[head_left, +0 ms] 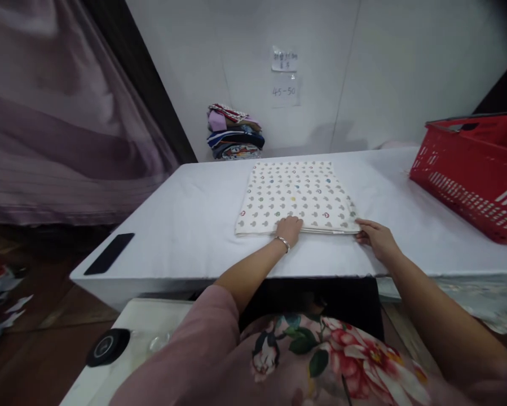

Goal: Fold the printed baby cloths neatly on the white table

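A folded white cloth with rows of small grey and coloured prints (295,194) lies flat on the white-covered table (185,225). My left hand (290,230), with a bracelet at the wrist, rests on the middle of the cloth's near edge, its fingers close together and curled over the fabric. At the near right corner, my right hand (375,237) pinches the cloth between thumb and fingers. Several layers show along the near edge.
A red plastic basket (473,175) stands on the table at the right. A dark flat phone-like object (109,254) lies at the front left corner. Folded fabrics (236,135) are stacked at the far edge by the wall. A black round object (107,347) sits lower left.
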The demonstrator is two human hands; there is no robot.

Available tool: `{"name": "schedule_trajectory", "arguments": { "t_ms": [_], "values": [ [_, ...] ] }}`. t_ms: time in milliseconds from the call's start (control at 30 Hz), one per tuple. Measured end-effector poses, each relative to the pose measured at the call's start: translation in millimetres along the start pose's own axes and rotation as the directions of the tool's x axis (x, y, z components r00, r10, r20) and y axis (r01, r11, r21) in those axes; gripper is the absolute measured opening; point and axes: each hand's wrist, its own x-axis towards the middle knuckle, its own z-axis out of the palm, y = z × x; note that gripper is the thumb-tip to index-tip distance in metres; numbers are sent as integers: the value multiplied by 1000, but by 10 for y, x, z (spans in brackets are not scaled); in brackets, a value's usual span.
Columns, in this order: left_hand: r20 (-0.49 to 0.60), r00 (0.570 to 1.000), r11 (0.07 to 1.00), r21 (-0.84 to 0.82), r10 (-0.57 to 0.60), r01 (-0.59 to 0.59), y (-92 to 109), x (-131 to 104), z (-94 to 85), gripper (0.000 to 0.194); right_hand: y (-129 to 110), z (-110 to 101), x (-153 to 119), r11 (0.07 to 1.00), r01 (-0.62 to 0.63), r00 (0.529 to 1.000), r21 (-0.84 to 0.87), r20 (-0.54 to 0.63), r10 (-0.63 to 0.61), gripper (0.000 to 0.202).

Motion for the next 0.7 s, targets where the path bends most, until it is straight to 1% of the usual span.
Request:
{"name": "schedule_trajectory", "arguments": {
  "t_ms": [67, 267, 367, 467, 533, 567, 600, 667, 700],
  "values": [
    [-12, 999, 998, 31, -47, 48, -208, -128, -39, 40, 0, -17, 14, 999, -33, 999, -13, 7, 33, 19],
    [-8, 975, 973, 68, -221, 221, -849, -452, -178, 39, -66, -18, 52, 992, -122, 992, -5, 0, 122, 16],
    [9, 962, 959, 81, -271, 270, -1051, -608, -269, 38, -128, -35, 71, 989, -140, 990, -49, -10, 140, 15],
    [36, 973, 971, 84, -227, 224, -1089, -776, -340, 38, -191, -112, 95, 980, -118, 993, -158, -52, 111, 16],
    [55, 984, 983, 70, -172, 168, -1058, -877, -357, 40, -211, -188, 112, 952, -100, 993, -289, -83, 79, 18],
    [60, 987, 987, 58, -151, 147, -1038, -918, -356, 41, -210, -226, 118, 914, -79, 995, -397, -79, 52, 20],
    [60, 989, 990, 44, -138, 135, -1021, -950, -349, 42, -203, -259, 122, 853, -46, 998, -521, -59, 17, 21],
    [47, 991, 992, 5, -129, 129, -996, -993, -327, 44, -178, -303, 120, 686, 47, 998, -726, 13, -54, 22],
    [35, 991, 992, -19, -127, 127, -985, -1004, -315, 43, -164, -314, 114, 613, 95, 995, -784, 51, -89, 20]
  ]
}}
